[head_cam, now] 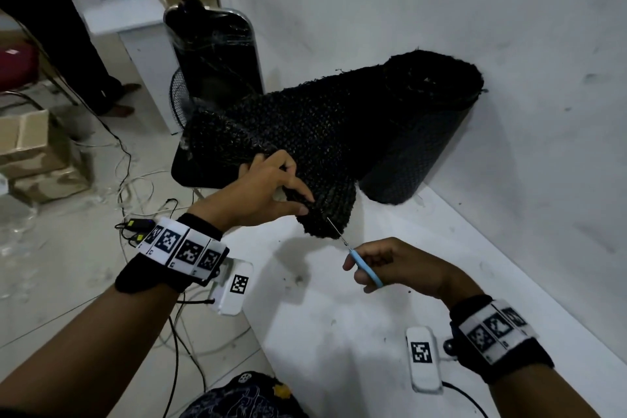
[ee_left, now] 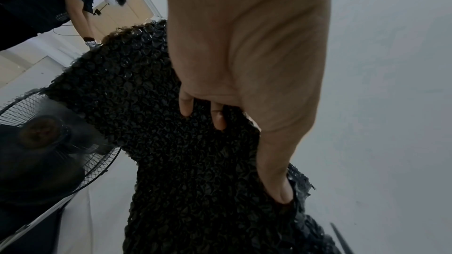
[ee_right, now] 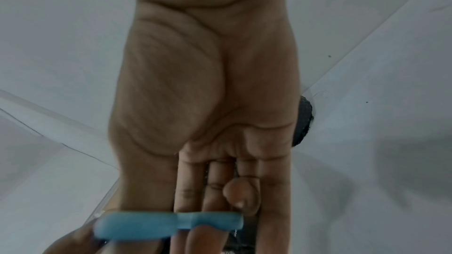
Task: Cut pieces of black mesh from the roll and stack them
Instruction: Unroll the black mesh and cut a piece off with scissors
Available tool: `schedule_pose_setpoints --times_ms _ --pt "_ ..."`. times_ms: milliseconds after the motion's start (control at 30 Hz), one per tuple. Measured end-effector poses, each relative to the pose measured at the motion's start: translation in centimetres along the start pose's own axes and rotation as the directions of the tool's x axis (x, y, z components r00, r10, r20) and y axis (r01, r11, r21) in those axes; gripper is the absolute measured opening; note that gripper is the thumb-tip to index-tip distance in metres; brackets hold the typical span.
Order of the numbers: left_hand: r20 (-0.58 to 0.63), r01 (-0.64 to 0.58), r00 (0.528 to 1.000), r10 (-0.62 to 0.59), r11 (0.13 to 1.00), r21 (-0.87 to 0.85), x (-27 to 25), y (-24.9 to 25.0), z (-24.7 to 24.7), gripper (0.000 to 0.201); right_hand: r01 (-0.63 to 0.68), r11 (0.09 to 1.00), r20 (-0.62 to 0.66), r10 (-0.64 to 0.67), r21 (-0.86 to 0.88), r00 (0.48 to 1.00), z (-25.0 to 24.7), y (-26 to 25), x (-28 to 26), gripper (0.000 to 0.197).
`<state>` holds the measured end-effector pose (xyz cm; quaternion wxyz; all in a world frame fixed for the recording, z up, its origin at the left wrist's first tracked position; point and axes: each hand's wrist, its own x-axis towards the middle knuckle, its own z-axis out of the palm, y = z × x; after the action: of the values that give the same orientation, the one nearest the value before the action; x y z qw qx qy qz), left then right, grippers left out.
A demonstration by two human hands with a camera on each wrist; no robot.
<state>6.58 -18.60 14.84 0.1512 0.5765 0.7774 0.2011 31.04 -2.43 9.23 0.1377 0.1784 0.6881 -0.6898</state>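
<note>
Head view: your left hand (head_cam: 268,187) pinches the hanging edge of the black mesh (head_cam: 305,132), thumb on top. Just below that edge, your right hand (head_cam: 390,265) grips blue-handled scissors (head_cam: 364,266), their blades meeting the mesh corner. Behind the mesh, the roll (head_cam: 424,132) stands on the white counter (head_cam: 339,332) against the wall.

The white table (head_cam: 373,299) carries the black mesh roll (head_cam: 417,132).

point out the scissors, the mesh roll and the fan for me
scissors (head_cam: 368,270): head view, on the blue handle in the right hand.
mesh roll (head_cam: 417,149): head view, on the roll's side by the wall.
fan (ee_left: 36,132): left wrist view, on the round hub behind the grille.
</note>
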Motion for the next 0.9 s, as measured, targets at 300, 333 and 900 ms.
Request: schedule_pose_setpoints --times_ms 300,333,900 --pt "0.006 -0.001 1.000 0.001 1.000 -0.017 0.4 0.2 -0.4 0.022 -0.003 1.000 0.041 0.004 -0.022 0.999 -1.0 -0.9 0.5 0.040" --pt "0.005 0.000 1.000 0.000 1.000 -0.021 0.5 0.2 -0.4 0.022 0.000 0.999 0.031 0.001 -0.037 1.000 -1.1 -1.0 0.6 0.034" --pt "-0.035 0.038 0.999 -0.039 0.999 -0.032 0.8 0.3 -0.4 0.036 0.001 1.000 0.071 0.001 -0.029 0.997 -2.4 -1.5 0.7 0.032"
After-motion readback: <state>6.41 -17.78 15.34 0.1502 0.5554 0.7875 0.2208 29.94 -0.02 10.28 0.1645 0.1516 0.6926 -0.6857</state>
